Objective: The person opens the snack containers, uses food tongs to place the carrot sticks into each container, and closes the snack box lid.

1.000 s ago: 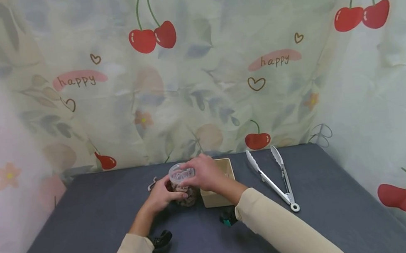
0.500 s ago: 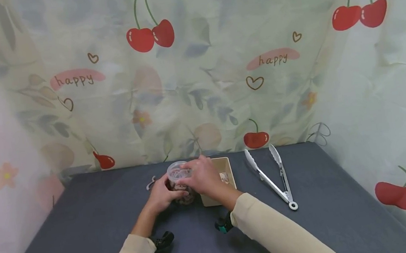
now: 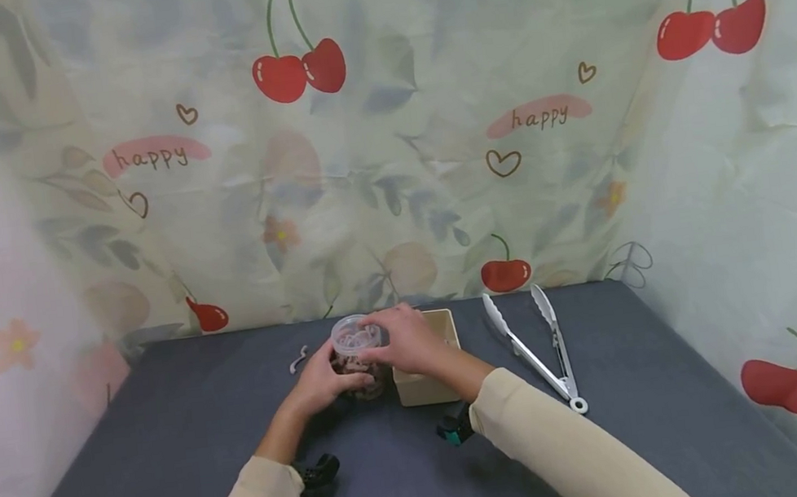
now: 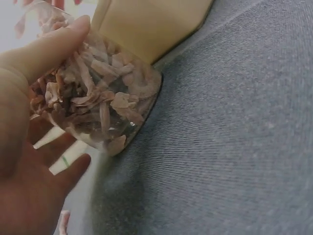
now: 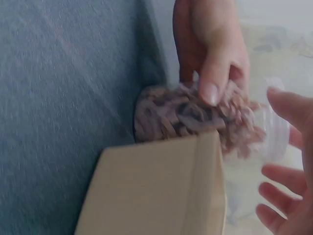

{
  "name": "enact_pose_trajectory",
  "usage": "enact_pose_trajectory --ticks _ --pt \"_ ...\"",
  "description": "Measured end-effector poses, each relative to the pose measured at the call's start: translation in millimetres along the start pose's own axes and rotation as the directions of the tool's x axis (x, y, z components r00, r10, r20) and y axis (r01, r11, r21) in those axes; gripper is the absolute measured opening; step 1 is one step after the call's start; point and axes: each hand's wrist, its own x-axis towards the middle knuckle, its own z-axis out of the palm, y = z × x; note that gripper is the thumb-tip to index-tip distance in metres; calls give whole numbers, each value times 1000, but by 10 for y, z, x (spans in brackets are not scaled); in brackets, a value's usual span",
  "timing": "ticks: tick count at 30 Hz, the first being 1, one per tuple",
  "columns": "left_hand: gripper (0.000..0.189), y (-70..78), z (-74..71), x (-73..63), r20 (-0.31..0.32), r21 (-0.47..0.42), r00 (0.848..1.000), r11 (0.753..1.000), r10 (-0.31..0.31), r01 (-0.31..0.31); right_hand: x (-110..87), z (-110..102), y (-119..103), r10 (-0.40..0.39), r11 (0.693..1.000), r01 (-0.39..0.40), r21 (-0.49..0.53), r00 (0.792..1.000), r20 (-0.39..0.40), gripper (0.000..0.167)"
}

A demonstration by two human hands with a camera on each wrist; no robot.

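Note:
A clear jar (image 3: 350,364) packed with brownish dried strips stands upright on the table beside a beige box. Around its body, my left hand (image 3: 318,385) grips with the thumb across the near side; the left wrist view shows the strips in the jar (image 4: 115,93) closely. On top sits a clear round lid (image 3: 353,337), which my right hand (image 3: 409,341) holds at the rim between thumb and fingers. In the right wrist view the thumb meets the edge of the lid (image 5: 278,134), while the lower fingers are spread off it.
The beige open-topped box (image 3: 429,390) is just right of the jar, partly hidden under my right hand. Spread metal tongs (image 3: 526,353) lie farther right. One small pale curved piece (image 3: 298,360) lies left of the jar on the dark tablecloth (image 3: 169,438).
My right hand and forearm shift slightly right, turning a little at the lid. The left hand keeps its grip and the jar stays in place. The head view sways slightly.

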Motion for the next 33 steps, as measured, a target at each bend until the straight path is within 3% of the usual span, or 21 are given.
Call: enact_pose_trajectory --ticks 6,13,20,26,33 --pt "86 20 -68 -59 31 9 999 1000 -13 13 -47 -182 107 -54 996 51 74 998 42 47" --pt "88 -29 -239 -154 43 53 999 998 -26 24 -214 -401 348 -18 996 20 81 1000 -24 34" --pt "63 -66 -486 -252 -71 121 997 993 6 3 -424 -586 713 5 1000 -3 17 995 -99 30" --pt "52 -121 -682 -377 -205 238 979 971 18 32 -635 -702 1053 47 998 -54 -37 986 -158 27" --pt "46 -259 -928 -601 -270 381 956 925 117 -5 -997 -784 1382 82 990 -103 -98 977 -198 28"
